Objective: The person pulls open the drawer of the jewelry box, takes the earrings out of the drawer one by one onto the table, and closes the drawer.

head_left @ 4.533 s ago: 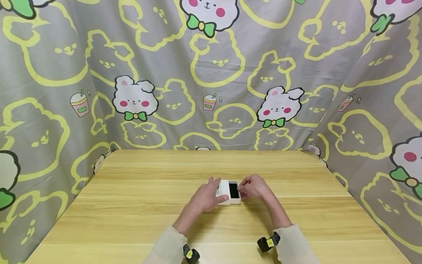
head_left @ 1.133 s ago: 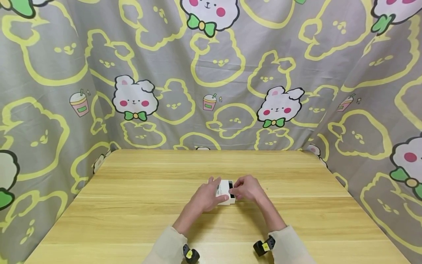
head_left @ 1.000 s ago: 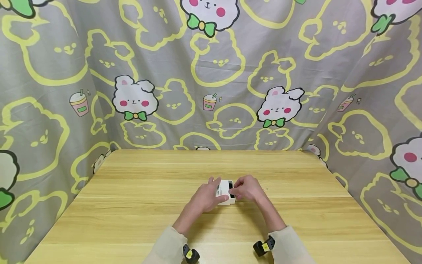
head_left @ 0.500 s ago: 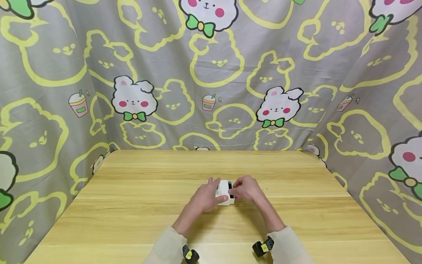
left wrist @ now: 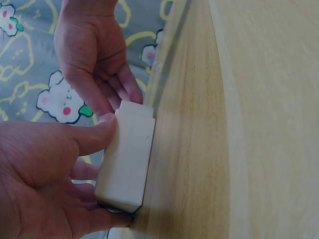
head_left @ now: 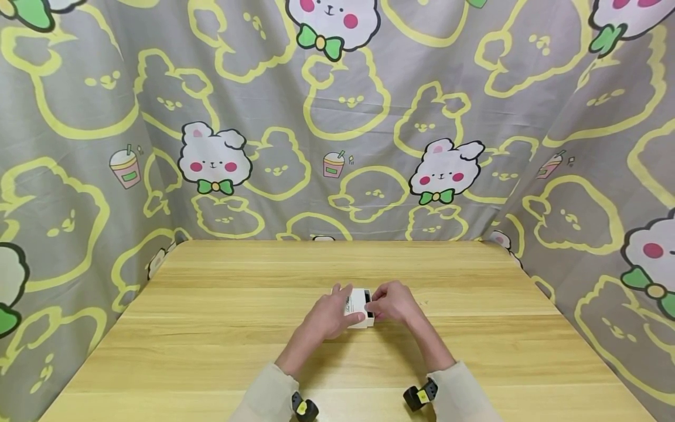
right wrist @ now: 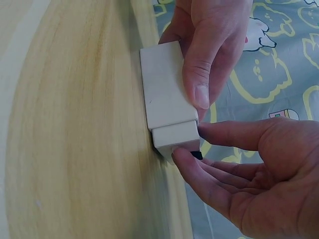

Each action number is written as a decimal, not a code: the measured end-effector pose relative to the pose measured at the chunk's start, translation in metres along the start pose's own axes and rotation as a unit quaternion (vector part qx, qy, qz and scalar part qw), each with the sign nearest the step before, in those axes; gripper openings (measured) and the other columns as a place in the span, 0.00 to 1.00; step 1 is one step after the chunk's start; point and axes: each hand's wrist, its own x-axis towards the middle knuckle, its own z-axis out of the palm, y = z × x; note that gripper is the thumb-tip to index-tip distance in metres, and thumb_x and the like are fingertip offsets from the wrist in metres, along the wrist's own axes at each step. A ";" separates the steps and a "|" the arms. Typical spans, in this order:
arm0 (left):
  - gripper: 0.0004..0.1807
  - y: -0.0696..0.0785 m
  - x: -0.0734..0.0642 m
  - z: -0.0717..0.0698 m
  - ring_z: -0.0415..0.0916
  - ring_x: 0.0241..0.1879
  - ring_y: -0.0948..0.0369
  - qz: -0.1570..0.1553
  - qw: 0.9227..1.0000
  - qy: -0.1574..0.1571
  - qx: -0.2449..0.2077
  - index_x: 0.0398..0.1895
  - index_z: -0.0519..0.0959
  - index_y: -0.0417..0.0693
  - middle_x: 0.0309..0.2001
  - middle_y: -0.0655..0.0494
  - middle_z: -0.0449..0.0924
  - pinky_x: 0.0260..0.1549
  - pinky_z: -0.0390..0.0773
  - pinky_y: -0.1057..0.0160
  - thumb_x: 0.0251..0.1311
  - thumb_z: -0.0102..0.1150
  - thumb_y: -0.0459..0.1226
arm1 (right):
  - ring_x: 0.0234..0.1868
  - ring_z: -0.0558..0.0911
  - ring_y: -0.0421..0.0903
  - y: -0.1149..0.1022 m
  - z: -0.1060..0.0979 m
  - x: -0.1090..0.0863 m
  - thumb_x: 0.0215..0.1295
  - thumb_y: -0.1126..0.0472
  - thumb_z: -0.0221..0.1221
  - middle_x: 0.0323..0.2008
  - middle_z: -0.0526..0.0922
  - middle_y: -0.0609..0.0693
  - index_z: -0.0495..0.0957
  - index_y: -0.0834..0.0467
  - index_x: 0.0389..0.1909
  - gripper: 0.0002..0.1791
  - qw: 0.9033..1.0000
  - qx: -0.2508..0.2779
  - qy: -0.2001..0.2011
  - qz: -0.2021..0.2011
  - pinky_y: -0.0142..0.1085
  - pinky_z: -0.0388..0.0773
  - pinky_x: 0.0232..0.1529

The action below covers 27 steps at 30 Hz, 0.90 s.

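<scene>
A white cardboard sliding box (head_left: 357,300) with small dark print on its top lies on the table in front of me. My left hand (head_left: 328,315) holds its outer sleeve (left wrist: 128,154), thumb on the near side and fingers over the far side and left end. From the right end a short length of the inner tray (right wrist: 175,134) sticks out. Dark black content (head_left: 367,298) shows in that gap. My right hand (head_left: 396,301) pinches the tray's end between thumb and fingers. Most of the tray is hidden inside the sleeve.
The wooden table (head_left: 253,272) stretches out on all sides of the box. A grey curtain (head_left: 364,146) with cartoon rabbits closes off the back and both sides. A black wrist camera (head_left: 420,396) sits at each cuff.
Since the oldest frame, my right hand has moved left and the tray has slid most of the way into the sleeve. Over the last second hardly anything moves; my left hand stays put.
</scene>
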 end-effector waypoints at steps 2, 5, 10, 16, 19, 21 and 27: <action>0.42 0.000 0.000 0.000 0.74 0.60 0.35 0.000 1.000 0.000 0.001 0.76 0.64 0.41 0.74 0.30 0.60 0.53 0.77 0.42 0.64 0.66 0.52 | 0.27 0.89 0.53 0.000 0.000 0.000 0.55 0.66 0.72 0.24 0.86 0.54 0.83 0.66 0.32 0.09 1.000 -0.001 -0.001 0.000 0.41 0.85 0.35; 0.42 0.000 0.001 0.000 0.74 0.60 0.36 0.000 1.000 0.000 0.002 0.76 0.64 0.41 0.74 0.30 0.60 0.52 0.78 0.43 0.64 0.66 0.52 | 0.27 0.89 0.53 0.000 0.000 0.000 0.55 0.66 0.72 0.25 0.86 0.54 0.84 0.66 0.33 0.09 1.000 -0.004 -0.003 0.000 0.39 0.84 0.34; 0.42 -0.001 0.001 0.001 0.75 0.59 0.37 0.001 1.000 0.002 0.001 0.75 0.64 0.41 0.74 0.30 0.60 0.50 0.78 0.44 0.64 0.66 0.51 | 0.27 0.89 0.52 -0.001 0.000 -0.001 0.55 0.66 0.72 0.25 0.86 0.53 0.84 0.66 0.33 0.09 1.000 -0.004 -0.005 0.001 0.37 0.83 0.33; 0.42 -0.001 0.001 0.001 0.75 0.58 0.37 0.001 1.000 0.002 0.002 0.75 0.64 0.41 0.74 0.30 0.61 0.50 0.78 0.44 0.64 0.66 0.51 | 0.27 0.89 0.52 -0.001 0.000 -0.001 0.56 0.66 0.72 0.25 0.87 0.53 0.83 0.66 0.33 0.09 1.000 -0.003 -0.006 0.001 0.37 0.83 0.33; 0.42 0.000 0.001 0.000 0.75 0.58 0.37 0.001 1.000 0.001 -0.002 0.75 0.64 0.41 0.74 0.29 0.60 0.49 0.78 0.44 0.64 0.67 0.51 | 0.27 0.89 0.52 0.000 0.000 -0.001 0.56 0.66 0.71 0.26 0.87 0.53 0.84 0.66 0.34 0.09 1.000 -0.002 -0.006 0.000 0.37 0.84 0.33; 0.42 0.000 0.001 0.000 0.75 0.58 0.37 0.001 1.000 0.001 -0.002 0.75 0.64 0.41 0.74 0.29 0.60 0.50 0.78 0.44 0.64 0.66 0.51 | 0.27 0.89 0.52 0.000 0.000 -0.001 0.56 0.66 0.71 0.26 0.87 0.54 0.84 0.66 0.34 0.09 1.000 0.002 -0.006 0.000 0.38 0.84 0.34; 0.42 -0.001 0.001 0.001 0.74 0.59 0.37 0.000 1.000 0.000 -0.004 0.76 0.64 0.41 0.74 0.30 0.60 0.50 0.77 0.44 0.65 0.66 0.51 | 0.28 0.89 0.52 0.000 0.001 0.000 0.56 0.67 0.71 0.26 0.87 0.54 0.84 0.66 0.34 0.08 1.000 0.010 -0.009 0.002 0.41 0.85 0.36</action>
